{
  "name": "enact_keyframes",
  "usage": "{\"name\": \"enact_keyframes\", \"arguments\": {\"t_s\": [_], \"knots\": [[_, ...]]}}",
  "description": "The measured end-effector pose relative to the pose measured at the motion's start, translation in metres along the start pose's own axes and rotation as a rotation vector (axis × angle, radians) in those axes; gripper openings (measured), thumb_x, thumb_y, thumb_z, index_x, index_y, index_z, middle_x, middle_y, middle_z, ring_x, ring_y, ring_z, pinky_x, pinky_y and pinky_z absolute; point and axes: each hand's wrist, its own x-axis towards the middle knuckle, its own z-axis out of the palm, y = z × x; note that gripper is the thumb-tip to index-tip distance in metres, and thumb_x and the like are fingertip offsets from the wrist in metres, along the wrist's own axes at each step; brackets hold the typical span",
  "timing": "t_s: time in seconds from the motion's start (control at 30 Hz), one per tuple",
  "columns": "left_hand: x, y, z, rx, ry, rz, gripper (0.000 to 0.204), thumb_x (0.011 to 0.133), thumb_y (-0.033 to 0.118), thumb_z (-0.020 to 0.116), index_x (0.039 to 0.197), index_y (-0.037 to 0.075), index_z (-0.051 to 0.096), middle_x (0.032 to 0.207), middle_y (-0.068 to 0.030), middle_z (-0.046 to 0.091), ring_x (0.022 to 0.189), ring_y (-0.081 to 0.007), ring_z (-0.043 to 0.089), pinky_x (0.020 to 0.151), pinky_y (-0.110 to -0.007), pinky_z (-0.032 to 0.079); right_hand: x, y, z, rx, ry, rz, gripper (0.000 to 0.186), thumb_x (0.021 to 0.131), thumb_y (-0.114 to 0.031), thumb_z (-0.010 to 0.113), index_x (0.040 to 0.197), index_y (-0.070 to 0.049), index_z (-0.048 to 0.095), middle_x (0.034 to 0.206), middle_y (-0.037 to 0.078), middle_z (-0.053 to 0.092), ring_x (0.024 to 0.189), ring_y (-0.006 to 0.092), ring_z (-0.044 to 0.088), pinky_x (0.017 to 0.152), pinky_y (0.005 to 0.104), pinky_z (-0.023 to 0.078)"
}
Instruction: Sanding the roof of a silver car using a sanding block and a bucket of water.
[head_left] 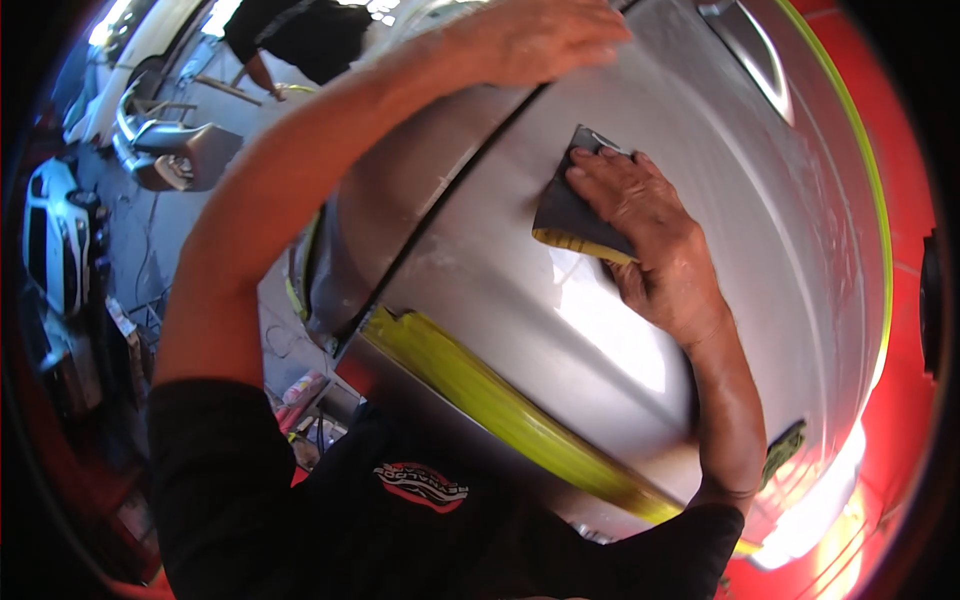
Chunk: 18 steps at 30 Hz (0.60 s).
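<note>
With a bumper [205, 155] off left and a yellow-green strip [520, 420] edging the curved, satiny grey panel [480, 265], the right hand [645, 220] held folded dark sandpaper [562, 205] against its middle, the left hand [540, 42] loosely open near the black seam [463, 190].

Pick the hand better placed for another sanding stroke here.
Probably the right: the right hand holds the sandpaper against the panel. The left hand is farther forward, with no sheet visible in it.

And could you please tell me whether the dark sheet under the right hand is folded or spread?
It looks folded: the dark sheet under the right hand shows a yellow layer along its lower edge.
</note>
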Motion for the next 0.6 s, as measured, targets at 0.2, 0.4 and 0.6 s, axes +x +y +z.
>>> {"name": "enact_keyframes", "arguments": {"t_s": [0.2,0.4,0.6], "knots": [[-0.002,0.002,-0.015,0.080,-0.067,-0.071,0.045,0.105,0.028,0.052,0.136,-0.002,0.062,0.143,-0.0223,0.059,0.140,-0.0369,0.049,0.120,-0.045,0.034,-0.064,-0.004,-0.055,0.228,0.106,0.169,0.041,0.087,-0.005,0.065,0.128,-0.001,0.069,0.119,0.016,0.074,0.117,0.0349,0.068,0.115,0.0569,0.040],[0.007,0.021,-0.010,0.114,-0.127,-0.136,0.045,0.108,0.031,0.048,0.139,0.001,0.061,0.146,-0.0181,0.058,0.143,-0.0346,0.047,0.122,-0.044,0.032,-0.150,-0.032,-0.095,0.303,0.212,0.390,0.032,0.096,-0.021,0.068,0.115,0.004,0.071,0.115,0.021,0.074,0.111,0.0402,0.069,0.114,0.0602,0.041],[0.006,0.038,-0.024,0.134,-0.131,-0.232,0.045,0.108,0.030,0.049,0.138,0.000,0.061,0.147,-0.0172,0.058,0.144,-0.0353,0.046,0.123,-0.044,0.031,-0.182,-0.070,-0.111,0.193,0.004,0.576,0.023,0.078,-0.012,0.069,0.099,-0.003,0.075,0.092,0.013,0.074,0.091,0.0327,0.071,0.099,0.0503,0.052]]}}
